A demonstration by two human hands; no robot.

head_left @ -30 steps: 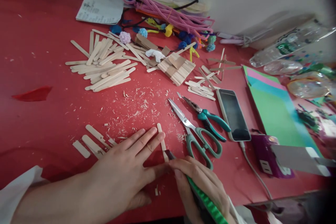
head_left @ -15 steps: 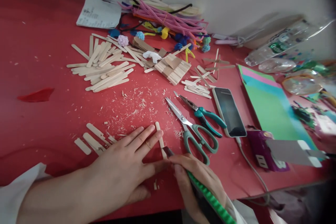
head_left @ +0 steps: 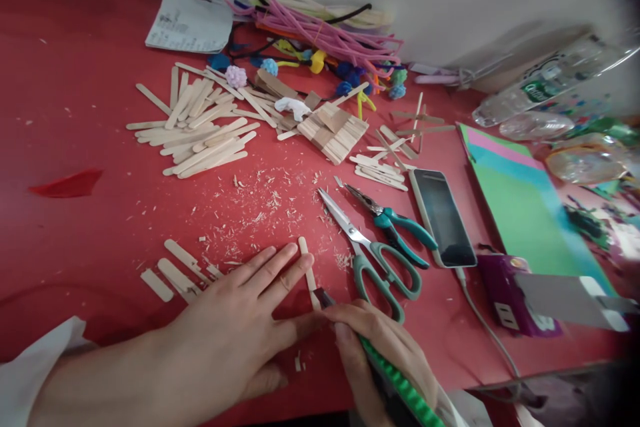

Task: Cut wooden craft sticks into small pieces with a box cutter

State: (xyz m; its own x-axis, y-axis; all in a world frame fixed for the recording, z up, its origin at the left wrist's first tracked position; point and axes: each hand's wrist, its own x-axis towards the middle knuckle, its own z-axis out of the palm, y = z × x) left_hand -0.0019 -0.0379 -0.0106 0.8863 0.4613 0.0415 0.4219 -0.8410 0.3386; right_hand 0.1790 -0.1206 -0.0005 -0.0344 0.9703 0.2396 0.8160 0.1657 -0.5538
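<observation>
Lying flat, seemingly: pale wooden stick (head_left: pixel 310 277)

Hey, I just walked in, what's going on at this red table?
A person's left hand is spread flat on the table, its fingers at a thin wooden stick. The right hand grips a green-handled cutting tool, with its dark tip at the lower part of that stick. Wood shavings are scattered just beyond the hands, and short stick pieces lie beside the left one. Scissors and pliers rest nearby.
</observation>
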